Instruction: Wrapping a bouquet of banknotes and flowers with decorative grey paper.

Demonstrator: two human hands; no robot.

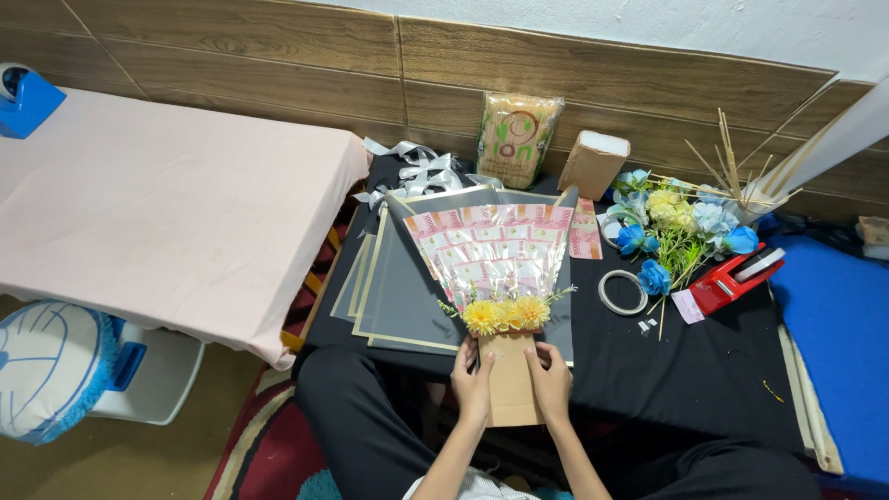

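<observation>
Cardboard handle (510,384) of fan bouquet (495,255) gripped both sides: left hand (473,381), right hand (550,380), on black table (685,370). Tan packet (518,139) and brown box (593,164) upright against wall. Red tape dispenser (733,280) right.

Even, soft indoor light from above, fairly bright. I see no hard shadows; only a faint one under my hands (511,381) on the black mat (685,370). Glare streaks the clear wrap of the bouquet (491,252). Focus sharp at centre. Wide-angle bend curves the wall planks (278,46) and the pink table (167,204) edge. Corners slightly soft, lower area darker.
</observation>
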